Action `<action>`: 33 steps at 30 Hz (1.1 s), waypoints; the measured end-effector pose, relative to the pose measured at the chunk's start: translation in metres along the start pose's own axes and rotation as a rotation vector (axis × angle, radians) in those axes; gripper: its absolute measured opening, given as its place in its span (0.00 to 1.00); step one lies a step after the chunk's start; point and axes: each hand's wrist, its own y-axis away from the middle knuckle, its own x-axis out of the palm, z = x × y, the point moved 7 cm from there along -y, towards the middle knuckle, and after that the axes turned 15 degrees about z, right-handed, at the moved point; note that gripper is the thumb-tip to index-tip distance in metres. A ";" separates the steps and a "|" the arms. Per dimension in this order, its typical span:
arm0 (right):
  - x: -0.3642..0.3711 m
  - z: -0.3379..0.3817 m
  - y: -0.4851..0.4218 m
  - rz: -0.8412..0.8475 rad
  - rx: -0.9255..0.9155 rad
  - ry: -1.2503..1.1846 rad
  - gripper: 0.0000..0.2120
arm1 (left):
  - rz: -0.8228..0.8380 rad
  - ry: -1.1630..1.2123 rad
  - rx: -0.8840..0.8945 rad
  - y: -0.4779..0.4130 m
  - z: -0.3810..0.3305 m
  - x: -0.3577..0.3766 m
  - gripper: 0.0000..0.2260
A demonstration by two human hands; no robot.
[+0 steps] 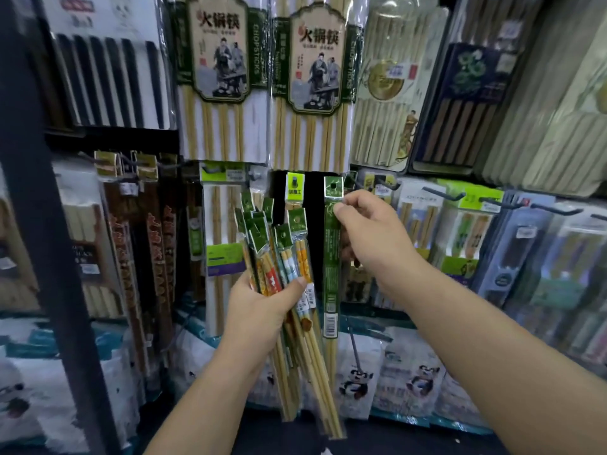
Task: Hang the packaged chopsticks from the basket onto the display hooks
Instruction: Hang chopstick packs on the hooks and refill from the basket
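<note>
Left hand (262, 300) grips fanned bundle of clear-wrapped bamboo chopstick packs with green header cards (279, 257), low centre. Right hand (371, 231) pinches single long green-sleeved chopstick pack (331, 257) near top, upright, punched header just below large bamboo chopstick packs (308, 77) hanging on far display wall.

**Hook wall, full of chopstick pks**

Display wall (314, 198); landmark = twin green hot-pot packs (223, 77). Left of them: black-stick pack (108, 77). Right: navy dragon pack (469, 103). Just below: row of dark hooks (443, 193) w/ slim pks hung, incl. yellow-tag pack (295, 188). Further below: panda packs (358, 379).
</note>
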 end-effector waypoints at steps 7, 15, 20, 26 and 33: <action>0.002 -0.003 -0.011 -0.046 0.010 0.008 0.16 | -0.016 -0.006 0.000 -0.003 -0.003 -0.004 0.16; 0.001 -0.005 -0.019 -0.147 0.002 -0.003 0.17 | 0.009 -0.014 0.008 0.002 -0.004 -0.005 0.13; 0.002 -0.007 -0.021 -0.166 -0.031 -0.029 0.19 | 0.043 -0.016 0.011 0.003 -0.007 -0.005 0.12; 0.001 -0.003 -0.024 -0.209 -0.081 -0.004 0.20 | 0.052 -0.020 0.013 0.004 -0.008 -0.005 0.12; 0.001 -0.012 -0.034 -0.237 -0.038 0.083 0.22 | 0.052 -0.006 0.021 0.005 -0.012 -0.007 0.11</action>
